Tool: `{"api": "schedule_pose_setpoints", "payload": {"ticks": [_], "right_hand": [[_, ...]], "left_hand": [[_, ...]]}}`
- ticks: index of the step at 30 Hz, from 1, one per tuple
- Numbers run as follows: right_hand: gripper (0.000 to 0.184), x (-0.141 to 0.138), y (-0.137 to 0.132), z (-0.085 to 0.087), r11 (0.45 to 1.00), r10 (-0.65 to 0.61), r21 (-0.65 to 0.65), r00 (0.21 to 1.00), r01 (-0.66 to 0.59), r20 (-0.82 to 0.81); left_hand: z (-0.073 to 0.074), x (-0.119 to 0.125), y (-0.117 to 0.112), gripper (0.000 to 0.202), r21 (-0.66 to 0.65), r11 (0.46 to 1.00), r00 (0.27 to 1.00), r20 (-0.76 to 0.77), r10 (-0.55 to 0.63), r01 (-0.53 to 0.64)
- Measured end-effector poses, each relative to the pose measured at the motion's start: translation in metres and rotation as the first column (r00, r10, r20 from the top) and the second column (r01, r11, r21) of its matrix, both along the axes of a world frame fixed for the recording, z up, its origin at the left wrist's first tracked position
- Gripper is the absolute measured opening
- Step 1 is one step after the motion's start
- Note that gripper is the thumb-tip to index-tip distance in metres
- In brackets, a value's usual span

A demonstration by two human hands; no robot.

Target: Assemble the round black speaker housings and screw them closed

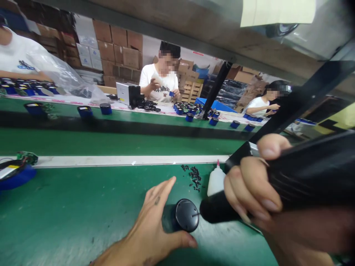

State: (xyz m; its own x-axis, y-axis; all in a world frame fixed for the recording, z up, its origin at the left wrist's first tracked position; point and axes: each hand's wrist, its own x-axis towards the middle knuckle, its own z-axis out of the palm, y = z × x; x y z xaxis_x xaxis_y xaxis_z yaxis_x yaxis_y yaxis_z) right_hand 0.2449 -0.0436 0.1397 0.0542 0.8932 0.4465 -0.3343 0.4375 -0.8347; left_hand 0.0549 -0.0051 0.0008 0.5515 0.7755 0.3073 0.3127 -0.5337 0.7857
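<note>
My left hand (154, 221) cups a round black cap-like part (186, 215) on the green work surface (83, 207), thumb and fingers around its near side. My right hand (255, 188) is wrapped round a black powered screwdriver (222, 208), whose thin bit touches the middle of the black part's top. The tool's body stretches up and to the right, close to the camera.
A white squeeze bottle (216, 180) with a red tip stands behind the tool. A scatter of small black screws (193, 176) lies beside it. A blue part with a circuit board (15, 171) sits at the left. Beyond the belt, people handle several blue parts.
</note>
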Motion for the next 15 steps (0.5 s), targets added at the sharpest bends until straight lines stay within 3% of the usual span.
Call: {"api": "schedule_pose_setpoints", "payload": {"ticks": [2, 5, 8, 15], "right_hand": [[0.037, -0.008, 0.006, 0.009, 1.0, 0.018, -0.022, 0.998, -0.016, 0.052], [0.042, -0.011, 0.014, 0.012, 0.999, -0.001, -0.042, 0.995, 0.005, 0.1], [0.041, -0.013, 0.019, 0.01, 0.998, 0.002, -0.058, 0.993, 0.005, 0.12], [0.048, -0.02, 0.022, 0.009, 0.975, 0.101, -0.214, 0.974, -0.057, 0.202]], "left_hand": [[-0.001, 0.004, 0.006, 0.102, -0.255, 0.966, 0.996, -0.067, -0.056, 0.038], [0.002, 0.008, 0.009, 0.065, -0.39, 0.916, 0.99, -0.052, -0.128, 0.098], [0.002, 0.009, 0.009, 0.049, -0.412, 0.906, 0.995, 0.01, -0.104, 0.099], [-0.013, 0.009, 0.01, 0.06, -0.348, 0.93, 0.992, 0.084, -0.097, 0.121]]}}
